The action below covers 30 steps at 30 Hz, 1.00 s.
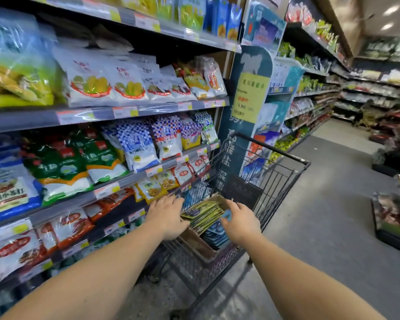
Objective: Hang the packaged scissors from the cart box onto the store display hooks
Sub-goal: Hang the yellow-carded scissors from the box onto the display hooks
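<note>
Head view looks down at a wire shopping cart (pixel 270 179) parked beside grocery shelves (pixel 106 114) filled with bagged goods. Inside the cart sits an open cardboard box (pixel 198 247) holding a fanned stack of flat packaged scissors (pixel 204 214) with yellow-green cards; blue packs (pixel 217 236) lie below them. Both bare arms reach in. Left hand (pixel 169 215) rests on the stack's left edge, fingers curled against it. Right hand (pixel 239 221) pinches a small blue piece (pixel 226 214) at the stack's right side. Hands sit apart, the packages between them.
</note>
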Motion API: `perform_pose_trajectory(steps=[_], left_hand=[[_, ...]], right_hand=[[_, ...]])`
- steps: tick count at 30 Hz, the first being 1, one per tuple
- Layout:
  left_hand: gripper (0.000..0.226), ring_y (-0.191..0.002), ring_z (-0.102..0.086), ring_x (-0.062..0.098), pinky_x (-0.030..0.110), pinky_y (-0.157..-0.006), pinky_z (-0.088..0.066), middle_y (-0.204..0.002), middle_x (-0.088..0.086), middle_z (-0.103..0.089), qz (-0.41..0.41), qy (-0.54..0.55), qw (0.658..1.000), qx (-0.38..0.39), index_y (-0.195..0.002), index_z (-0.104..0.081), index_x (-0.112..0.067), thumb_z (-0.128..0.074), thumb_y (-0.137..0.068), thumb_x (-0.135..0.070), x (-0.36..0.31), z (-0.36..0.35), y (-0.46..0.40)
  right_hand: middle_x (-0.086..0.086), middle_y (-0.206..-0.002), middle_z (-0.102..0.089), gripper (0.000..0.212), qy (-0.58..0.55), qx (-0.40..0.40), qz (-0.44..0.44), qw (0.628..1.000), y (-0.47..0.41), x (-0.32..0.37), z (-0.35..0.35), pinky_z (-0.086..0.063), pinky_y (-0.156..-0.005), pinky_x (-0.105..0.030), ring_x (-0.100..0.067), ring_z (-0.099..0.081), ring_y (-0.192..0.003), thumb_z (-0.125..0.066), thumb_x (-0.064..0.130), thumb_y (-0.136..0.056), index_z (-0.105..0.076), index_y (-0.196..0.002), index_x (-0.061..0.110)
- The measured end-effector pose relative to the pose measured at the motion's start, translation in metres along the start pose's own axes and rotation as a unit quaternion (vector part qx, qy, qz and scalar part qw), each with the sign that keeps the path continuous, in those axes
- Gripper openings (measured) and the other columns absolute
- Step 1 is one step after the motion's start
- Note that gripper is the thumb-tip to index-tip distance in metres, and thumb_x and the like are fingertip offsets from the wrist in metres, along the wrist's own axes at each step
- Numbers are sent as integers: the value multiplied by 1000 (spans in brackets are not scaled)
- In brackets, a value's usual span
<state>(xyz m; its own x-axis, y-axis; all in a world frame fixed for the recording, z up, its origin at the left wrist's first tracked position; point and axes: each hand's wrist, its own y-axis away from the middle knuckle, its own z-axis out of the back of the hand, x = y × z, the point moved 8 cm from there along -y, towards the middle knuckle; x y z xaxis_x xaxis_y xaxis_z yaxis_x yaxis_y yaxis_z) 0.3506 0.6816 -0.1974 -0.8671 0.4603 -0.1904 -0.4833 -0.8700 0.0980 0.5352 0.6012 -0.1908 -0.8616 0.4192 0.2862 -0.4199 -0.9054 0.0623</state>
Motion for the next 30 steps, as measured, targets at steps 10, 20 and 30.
perform_pose_trajectory(steps=[10, 20, 30], left_hand=[[78, -147, -22, 27, 45, -119, -20, -160, 5, -24, 23, 6, 998, 66, -153, -20, -24, -48, -90, -61, 22, -61, -141], [85, -146, -24, 27, 38, -118, -26, -160, 5, -24, 179, 60, 967, 171, -156, -14, -21, -47, -90, -64, 55, -160, -270], [76, -140, -32, 24, 32, -115, -27, -152, 4, -37, 251, 146, 940, 178, -151, -29, -20, -62, -88, -48, 58, -225, -325]], right_hand=[[-9, -146, -39, 61, -14, 85, -43, 995, -141, -34, -76, -45, -100, -45, -33, -45, -127, -45, 44, -95, -25, -149, 26], [-11, -129, -57, 56, -150, 267, -130, 943, -315, -85, -209, -54, -79, -38, -31, -64, -100, -50, 38, -94, -31, -144, 21], [-14, -141, -47, 66, -293, 288, -292, 864, -390, -86, -314, -44, -100, -41, -34, -51, -124, -63, 35, -90, -31, -142, 10]])
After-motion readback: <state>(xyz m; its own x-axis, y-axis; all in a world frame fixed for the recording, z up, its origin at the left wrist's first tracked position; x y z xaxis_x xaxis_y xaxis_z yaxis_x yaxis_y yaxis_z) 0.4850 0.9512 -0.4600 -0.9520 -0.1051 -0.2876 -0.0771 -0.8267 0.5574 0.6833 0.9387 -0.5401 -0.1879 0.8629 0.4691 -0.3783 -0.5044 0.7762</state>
